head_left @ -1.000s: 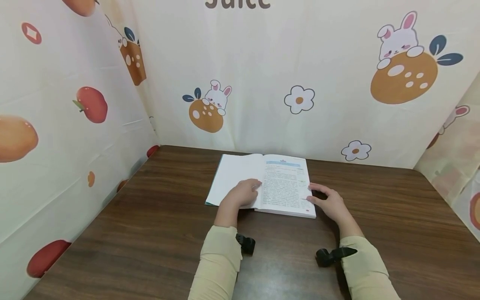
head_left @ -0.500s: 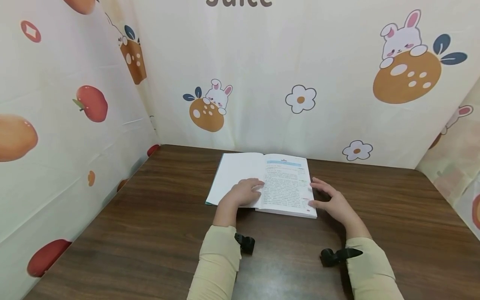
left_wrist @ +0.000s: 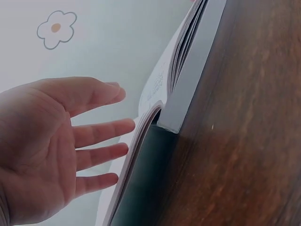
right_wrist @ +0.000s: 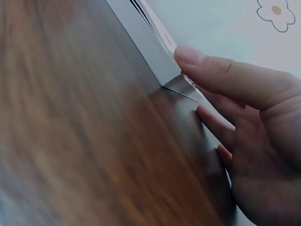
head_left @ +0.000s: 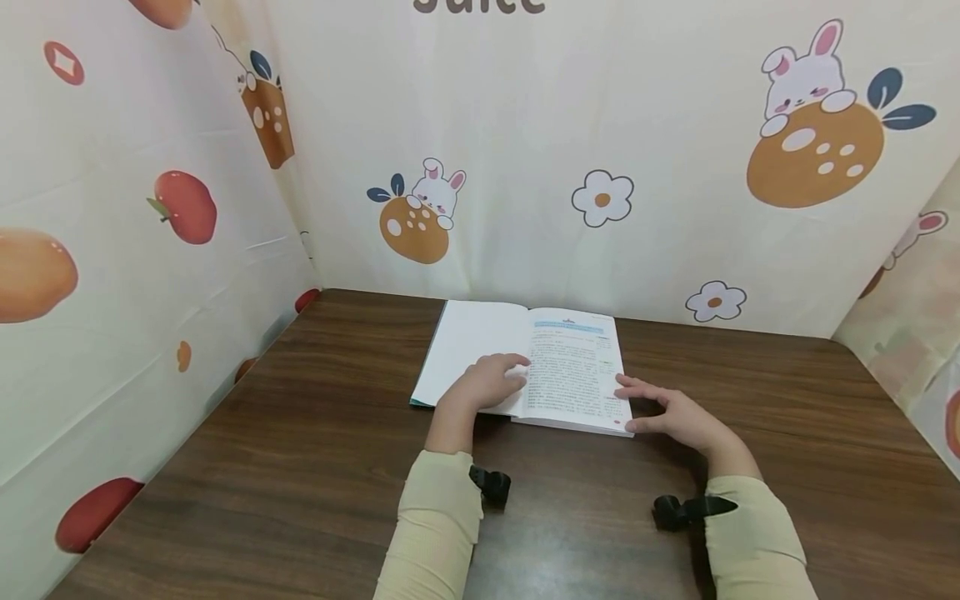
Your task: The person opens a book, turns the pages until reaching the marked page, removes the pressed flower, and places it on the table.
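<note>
An opened, white-paged paper book (head_left: 557,358) lies on the dark-brown wooden table (head_left: 300,467), partly beneath the spread left hand (head_left: 482,385); the right hand (head_left: 686,418), thumb and fingers apart, seems to touch the book's right edge.

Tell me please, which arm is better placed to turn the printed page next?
Probably the right. The right grip is at the outer edge of the printed page, near its lower corner; the left grip is over the blank page, close to the fold.
</note>
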{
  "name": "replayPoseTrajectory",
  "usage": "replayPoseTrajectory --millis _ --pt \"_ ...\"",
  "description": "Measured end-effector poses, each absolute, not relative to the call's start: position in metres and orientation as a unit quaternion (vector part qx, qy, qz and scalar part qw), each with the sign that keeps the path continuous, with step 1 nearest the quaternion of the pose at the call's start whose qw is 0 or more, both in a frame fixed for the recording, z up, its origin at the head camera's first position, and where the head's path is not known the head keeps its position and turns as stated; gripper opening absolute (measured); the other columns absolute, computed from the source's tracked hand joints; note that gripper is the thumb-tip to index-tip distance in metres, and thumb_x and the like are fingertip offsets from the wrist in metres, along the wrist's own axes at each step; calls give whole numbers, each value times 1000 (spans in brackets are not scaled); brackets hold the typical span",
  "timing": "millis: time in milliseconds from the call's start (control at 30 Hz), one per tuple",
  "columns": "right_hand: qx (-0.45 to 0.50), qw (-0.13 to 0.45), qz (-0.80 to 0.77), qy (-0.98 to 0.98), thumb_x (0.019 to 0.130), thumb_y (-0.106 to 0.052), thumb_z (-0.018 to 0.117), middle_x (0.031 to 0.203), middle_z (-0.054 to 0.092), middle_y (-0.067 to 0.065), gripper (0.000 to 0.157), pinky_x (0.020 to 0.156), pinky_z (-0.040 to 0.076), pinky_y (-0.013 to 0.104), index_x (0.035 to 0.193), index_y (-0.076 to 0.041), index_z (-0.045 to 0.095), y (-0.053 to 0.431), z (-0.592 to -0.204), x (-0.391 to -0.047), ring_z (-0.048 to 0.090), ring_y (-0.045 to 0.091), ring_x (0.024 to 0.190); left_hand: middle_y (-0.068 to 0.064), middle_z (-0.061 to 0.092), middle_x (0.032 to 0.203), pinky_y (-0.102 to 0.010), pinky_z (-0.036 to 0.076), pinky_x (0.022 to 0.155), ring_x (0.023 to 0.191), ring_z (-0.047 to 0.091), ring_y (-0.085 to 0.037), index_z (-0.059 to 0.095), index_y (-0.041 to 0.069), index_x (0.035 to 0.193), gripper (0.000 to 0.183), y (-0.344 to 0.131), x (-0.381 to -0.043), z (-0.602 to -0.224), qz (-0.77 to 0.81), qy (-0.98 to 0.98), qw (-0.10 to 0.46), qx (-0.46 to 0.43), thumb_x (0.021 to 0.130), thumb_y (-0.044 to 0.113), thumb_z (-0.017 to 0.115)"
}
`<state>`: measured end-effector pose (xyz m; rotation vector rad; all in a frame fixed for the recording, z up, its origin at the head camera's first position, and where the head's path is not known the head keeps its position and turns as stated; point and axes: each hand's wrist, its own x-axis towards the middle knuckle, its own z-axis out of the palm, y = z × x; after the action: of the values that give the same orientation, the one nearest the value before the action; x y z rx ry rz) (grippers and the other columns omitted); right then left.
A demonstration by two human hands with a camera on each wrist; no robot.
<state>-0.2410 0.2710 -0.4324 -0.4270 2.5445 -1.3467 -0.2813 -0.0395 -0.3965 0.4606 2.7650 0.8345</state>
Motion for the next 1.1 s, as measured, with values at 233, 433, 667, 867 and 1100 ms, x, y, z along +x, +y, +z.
replayPoseTrajectory --millis 233,433,667,867,1100 --pt "-131 103 -454 875 76 -32 74 145 36 6 48 100 15 62 119 -13 62 270 -433 -242 18 36 136 -4 52 132 -41 35 99 123 44 -21 54 20 130 37 -40 -281 -393 296 936 92 164 94 27 50" --pt "-106 77 -443 887 80 -37 71 141 42 5 42 99 18 62 113 -13 65 267 -435 -243 23 38 134 -3 54 128 -42 34 100 123 42 -21 56 21 127 34 -36 -281 -389 311 931 83 173 94 27 51" --pt "-88 49 -451 887 82 -42 67 136 48 8 41 100 21 59 107 -9 67 264 -438 -246 28 36 132 -2 59 117 -37 41 92 111 50 -19 61 18 121 29 -23 -278 -388 307 930 68 192 93 24 54" --pt "-62 19 -451 890 83 -45 64 130 53 10 46 86 35 42 106 -5 68 258 -437 -247 39 34 126 2 62 100 -27 44 76 89 55 -12 66 17 112 29 4 -272 -392 292 927 72 223 87 33 63" --pt "-33 11 -461 886 85 -48 61 127 55 11 49 74 42 31 105 -3 68 255 -438 -249 47 27 112 6 60 90 -23 43 72 79 52 -7 66 18 108 36 27 -265 -400 276 920 106 259 77 36 75"
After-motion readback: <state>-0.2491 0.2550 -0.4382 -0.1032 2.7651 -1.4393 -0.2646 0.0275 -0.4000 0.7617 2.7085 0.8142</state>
